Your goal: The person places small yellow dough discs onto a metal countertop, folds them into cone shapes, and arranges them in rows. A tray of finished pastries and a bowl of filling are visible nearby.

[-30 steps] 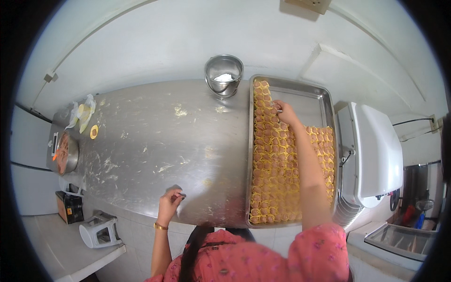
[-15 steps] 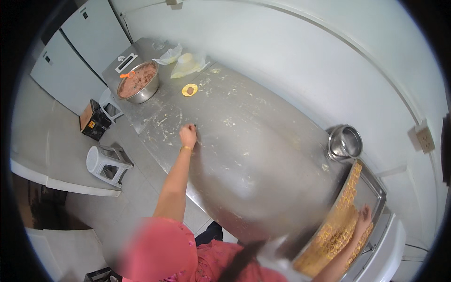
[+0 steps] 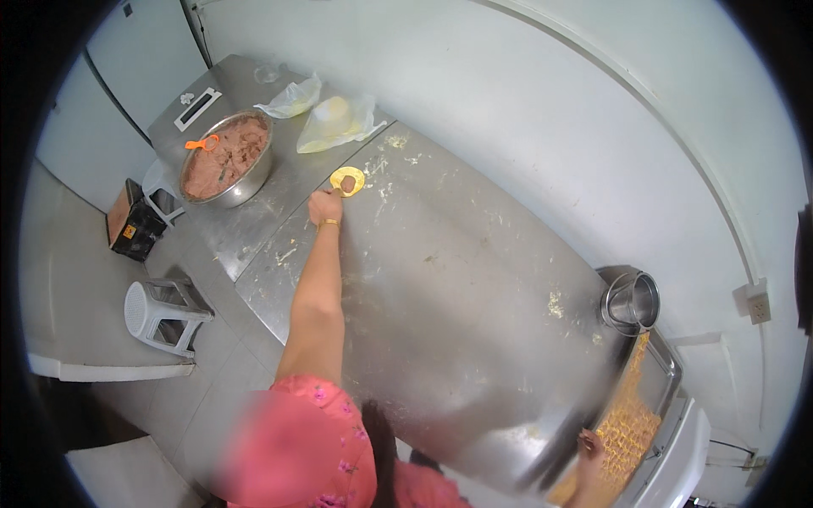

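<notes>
So, head view, it's the only one here. The yellow wrapper (image 3: 336, 176) lies flat on the steel surface (image 3: 457, 279), right by a seam, with a blob of meat filling (image 3: 348, 184) in the middle. If I had to bet on a problem, it's that wrapper: it looks thin and soft, so a rough pinch at the edge could tear it or smear the filling. Other weak spot imo is the tray (image 3: 658, 364) way over at the right. Its meat-topped pieces (image 3: 622, 436) sit packed tight, so a low-hanging wrist could squash a few.

Hands: the left hand (image 3: 324, 206) is mostly closed, fingers curled, tips right at the wrapper's near edge. Can't tell whether it's gripping it or has something small tucked in. The right hand (image 3: 590, 444) looks half curled by the tray's near side, too blurry to tell if it's holding anything.
</notes>
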Tool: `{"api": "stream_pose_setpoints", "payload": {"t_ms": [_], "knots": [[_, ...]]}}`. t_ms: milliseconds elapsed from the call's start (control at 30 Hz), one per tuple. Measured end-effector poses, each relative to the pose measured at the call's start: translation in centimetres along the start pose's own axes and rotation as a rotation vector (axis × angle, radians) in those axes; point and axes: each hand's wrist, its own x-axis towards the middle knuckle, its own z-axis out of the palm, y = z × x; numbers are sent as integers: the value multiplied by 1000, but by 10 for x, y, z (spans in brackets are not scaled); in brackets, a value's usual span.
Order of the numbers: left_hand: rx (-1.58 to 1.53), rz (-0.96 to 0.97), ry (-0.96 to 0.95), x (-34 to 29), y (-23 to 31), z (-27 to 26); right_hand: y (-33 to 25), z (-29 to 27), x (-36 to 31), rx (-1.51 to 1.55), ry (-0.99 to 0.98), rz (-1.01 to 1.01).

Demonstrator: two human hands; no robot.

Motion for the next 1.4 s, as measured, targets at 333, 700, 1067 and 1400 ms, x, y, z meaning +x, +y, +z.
{"api": "stream_pose_setpoints", "payload": {"t_ms": [333, 700, 1067, 1400], "knots": [[-1039, -228, -909, -142, 2, -32, -110, 155, 7, 321, -314, -136], [-354, 41, -1444, -407, -13, -101, -51, 194, -8, 878, -271, 322], [-304, 275, -1312, -443, -59, -109, -17, 199, -34, 696, -90, 167], [-155, 706, -979, -481, -34, -130, -16, 202, -35, 385, 2, 15]]}}
